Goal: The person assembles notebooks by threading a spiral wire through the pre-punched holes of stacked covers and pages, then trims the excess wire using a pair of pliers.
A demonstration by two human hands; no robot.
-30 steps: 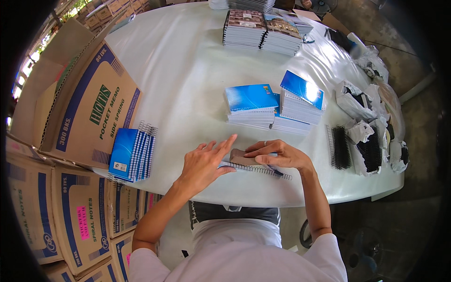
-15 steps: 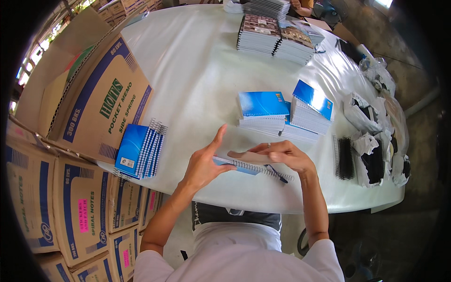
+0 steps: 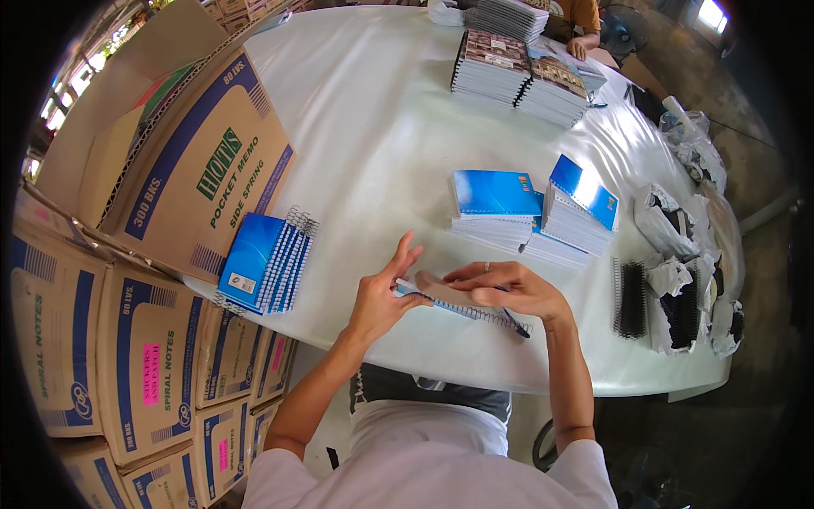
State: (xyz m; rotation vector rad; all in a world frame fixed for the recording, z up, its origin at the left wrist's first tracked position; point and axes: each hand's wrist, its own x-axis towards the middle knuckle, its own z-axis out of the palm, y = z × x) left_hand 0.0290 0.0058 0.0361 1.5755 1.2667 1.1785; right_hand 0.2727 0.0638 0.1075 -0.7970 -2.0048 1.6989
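Note:
Just in front of me, above the table's near edge, is a small spiral notebook point(image 3: 447, 303) with a metal coil running along one side. My left hand point(image 3: 380, 299) grips its left end, thumb on top and index finger raised. My right hand point(image 3: 524, 291) is bent over the right part of the notebook, its fingers closed at the brownish back board point(image 3: 449, 288) that stands up from the pages. A dark pen-like tool point(image 3: 518, 325) sticks out beneath the right hand beside the coil; how it is held is hidden.
Coil-bound blue notebooks point(image 3: 254, 254) lie at left against a big carton point(image 3: 203, 182). Blue-covered stacks point(image 3: 496, 193) stand ahead, thicker books point(image 3: 492, 64) farther back. Black coils point(image 3: 629, 299) and plastic bags point(image 3: 666, 222) lie right. Cartons point(image 3: 153, 365) fill the lower left. A co-worker's hand point(image 3: 582, 46) shows at the far edge.
The view has shifted a little, so the table's things sit farther right. My left index finger has bent slightly, and my right fingers have shifted over the back board. The notebook stays between my hands.

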